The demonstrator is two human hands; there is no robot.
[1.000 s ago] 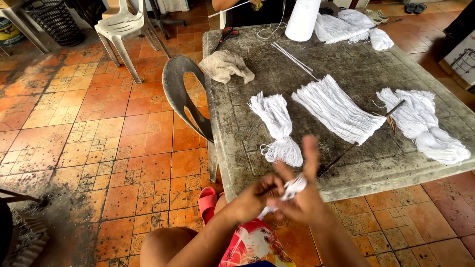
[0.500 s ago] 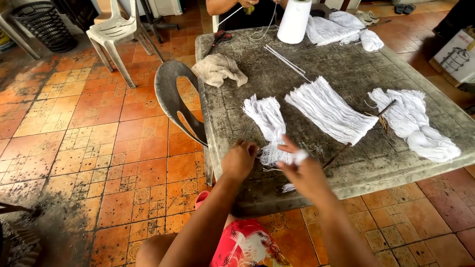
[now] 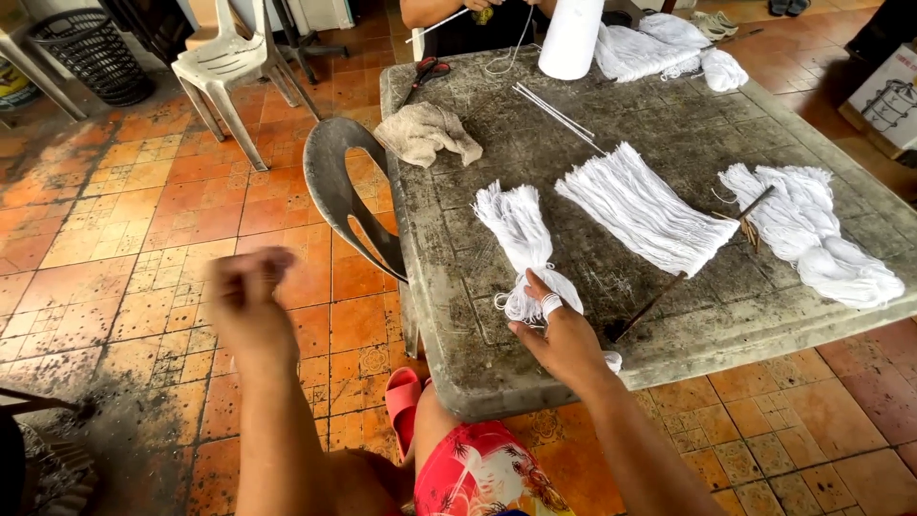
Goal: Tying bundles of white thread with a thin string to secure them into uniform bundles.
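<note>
1. Left hand [image 3: 250,311] is raised off the counter's left edge, over the floor tiles; blurred, fingers curled, so whether its grip is closed on anything cannot be told.
2. Tied yarn bundle [image 3: 525,250] lies on the counter [image 3: 458,268] near the front edge.
3. Right hand [image 3: 564,339] is pressed on the bundle's bound end, grip apart, one finger taped.
4. Judgement: the knot is best kept pinned flat while any strand is drawn taut.
5. Loose yarn sheaf [image 3: 645,205] lies just to the right and should be kept apart.

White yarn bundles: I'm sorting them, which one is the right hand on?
The leftmost bundle, nearest the table's front edge; right hand touches its looped end.
</note>
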